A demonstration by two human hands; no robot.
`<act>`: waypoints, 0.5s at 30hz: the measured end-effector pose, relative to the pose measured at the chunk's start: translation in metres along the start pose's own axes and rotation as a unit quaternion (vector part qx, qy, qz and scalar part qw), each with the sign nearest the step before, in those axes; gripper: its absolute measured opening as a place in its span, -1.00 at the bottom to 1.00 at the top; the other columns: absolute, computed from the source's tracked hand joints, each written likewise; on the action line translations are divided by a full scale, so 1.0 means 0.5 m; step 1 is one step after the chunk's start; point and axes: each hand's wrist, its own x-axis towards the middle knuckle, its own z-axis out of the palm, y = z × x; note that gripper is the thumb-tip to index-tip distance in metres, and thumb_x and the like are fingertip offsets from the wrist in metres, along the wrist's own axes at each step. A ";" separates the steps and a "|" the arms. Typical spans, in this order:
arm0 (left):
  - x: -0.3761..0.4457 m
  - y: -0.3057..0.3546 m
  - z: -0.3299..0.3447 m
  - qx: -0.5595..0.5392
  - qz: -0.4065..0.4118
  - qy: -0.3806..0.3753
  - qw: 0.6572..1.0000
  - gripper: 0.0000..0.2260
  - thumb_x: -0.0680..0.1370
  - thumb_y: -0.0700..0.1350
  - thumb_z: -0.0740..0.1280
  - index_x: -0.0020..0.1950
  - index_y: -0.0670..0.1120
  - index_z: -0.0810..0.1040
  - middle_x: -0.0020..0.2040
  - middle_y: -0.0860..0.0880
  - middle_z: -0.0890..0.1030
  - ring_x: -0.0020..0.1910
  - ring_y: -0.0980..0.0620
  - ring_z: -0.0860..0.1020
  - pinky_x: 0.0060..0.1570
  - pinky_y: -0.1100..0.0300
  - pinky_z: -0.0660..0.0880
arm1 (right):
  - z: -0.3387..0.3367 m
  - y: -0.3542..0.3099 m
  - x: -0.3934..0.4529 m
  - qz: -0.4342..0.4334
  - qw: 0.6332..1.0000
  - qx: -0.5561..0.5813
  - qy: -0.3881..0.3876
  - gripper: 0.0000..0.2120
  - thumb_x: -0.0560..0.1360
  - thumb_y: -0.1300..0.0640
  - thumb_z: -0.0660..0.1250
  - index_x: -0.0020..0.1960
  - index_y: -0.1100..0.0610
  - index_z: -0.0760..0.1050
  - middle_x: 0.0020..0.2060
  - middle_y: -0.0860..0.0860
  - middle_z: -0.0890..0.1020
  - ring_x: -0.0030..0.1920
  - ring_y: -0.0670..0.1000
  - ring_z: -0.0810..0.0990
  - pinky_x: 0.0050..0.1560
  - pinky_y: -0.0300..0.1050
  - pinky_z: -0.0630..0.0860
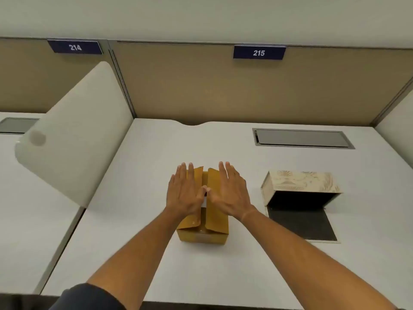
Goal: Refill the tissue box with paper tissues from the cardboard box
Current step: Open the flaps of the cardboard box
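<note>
A small yellow-brown cardboard box [215,222] stands in the middle of the white desk [156,253]. Its two top flaps lie almost closed, with a narrow gap between them showing something white inside. My left hand [185,191] lies flat on the left flap with fingers spread. My right hand [230,191] lies flat on the right flap, and both thumbs meet at the gap. To the right, the patterned cream tissue box [301,182] lies on its side with its black-lined flap [299,224] folded down onto the desk. Its dark inside looks empty.
A grey cable hatch [301,138] is set into the desk at the back right. A tan partition [223,86] with the sign 215 [258,53] closes the back. A white rounded divider panel [73,135] stands at the left, with another desk beyond it.
</note>
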 end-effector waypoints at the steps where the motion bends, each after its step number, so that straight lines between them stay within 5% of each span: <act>1: 0.002 -0.003 0.004 -0.015 -0.006 -0.010 1.000 -0.29 0.58 0.26 0.02 0.57 -0.09 -0.17 0.60 -0.13 -0.10 0.56 -0.12 -0.10 0.49 -0.04 -0.04 | 0.006 0.000 -0.001 0.006 1.000 0.005 -0.008 -0.17 0.56 -0.28 0.13 0.62 0.08 -0.16 0.62 0.10 -0.06 0.61 0.14 -0.08 0.55 0.11 -0.03; 15: 0.020 -0.011 0.047 -0.104 -0.060 -0.083 0.989 -0.27 0.57 0.21 0.15 0.57 -0.06 -0.15 0.59 -0.13 -0.03 0.54 -0.18 0.06 0.41 -0.14 0.19 | 0.063 0.000 -0.007 0.045 0.994 0.051 -0.090 -0.19 0.55 -0.19 0.20 0.61 0.05 -0.15 0.61 0.10 -0.05 0.58 0.21 0.00 0.50 0.22 0.19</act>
